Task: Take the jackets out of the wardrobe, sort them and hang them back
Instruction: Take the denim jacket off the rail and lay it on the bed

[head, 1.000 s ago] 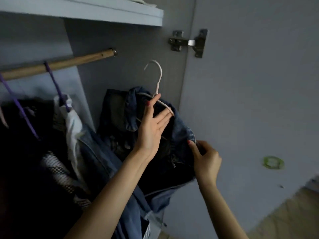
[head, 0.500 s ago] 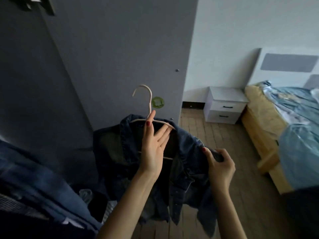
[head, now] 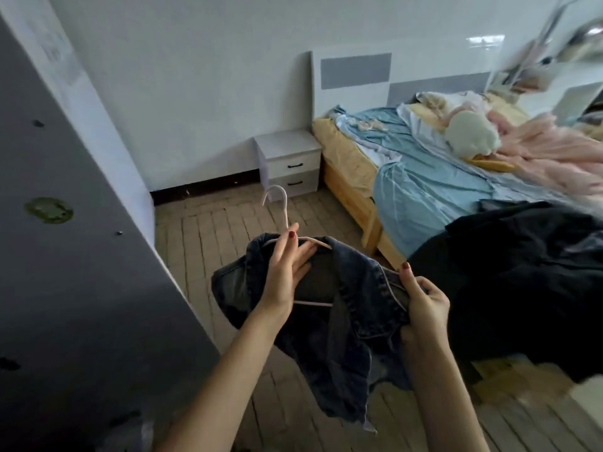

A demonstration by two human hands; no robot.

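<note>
Head view: left hand [head: 287, 272] pinches the white hanger [head: 283, 220]; right hand [head: 424, 305] beside it grips the blue jean jacket [head: 346, 334] on that hanger

Dark blue denim jacket [head: 342, 324] on a white hanger [head: 283, 210]; light blue bedsheet [head: 424, 187], grey wardrobe door [head: 65, 288].

My left hand [head: 287, 272] covers the neck of the hanger [head: 283, 207], and the denim jacket [head: 339, 324] swallows most of its frame; only the hook and short stretches of bar show. My right hand [head: 424, 305] hides the shoulder seam it pinches. Right of my grip, a dark heap of clothes [head: 522, 288] is smeared by blur and cut by the edge, so I cannot tell the garments apart. Left of it, the wardrobe door [head: 65, 256] runs out of view.
</note>
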